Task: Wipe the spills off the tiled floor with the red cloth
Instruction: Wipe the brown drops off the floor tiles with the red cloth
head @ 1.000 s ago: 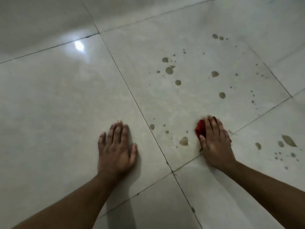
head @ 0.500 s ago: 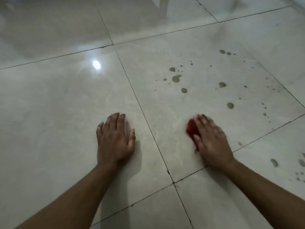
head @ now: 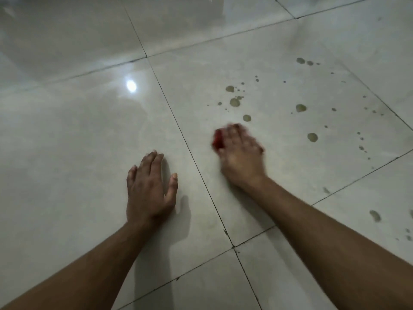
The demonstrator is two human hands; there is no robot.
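Observation:
The red cloth (head: 218, 138) is bunched under my right hand (head: 240, 153), only its left edge showing beside the fingers. The hand presses it flat on the pale tiled floor (head: 67, 153) and is blurred by motion. Brownish spill drops lie just ahead of the fingers, the nearest drop (head: 246, 117) a short way off and a larger drop (head: 234, 102) beyond it. More spots (head: 312, 137) spread to the right. My left hand (head: 149, 189) rests flat on the neighbouring tile with its fingers straight.
Dark grout lines cross at a joint (head: 232, 246) between my forearms. Further stains (head: 374, 215) mark the tile at the right edge. A lamp reflection (head: 131, 86) shines on the glossy floor ahead of my left hand.
My right hand has slid the cloth forward and to the left over the tile. The drops that lay near the grout line by the hand no longer show. My left hand has stayed planted.

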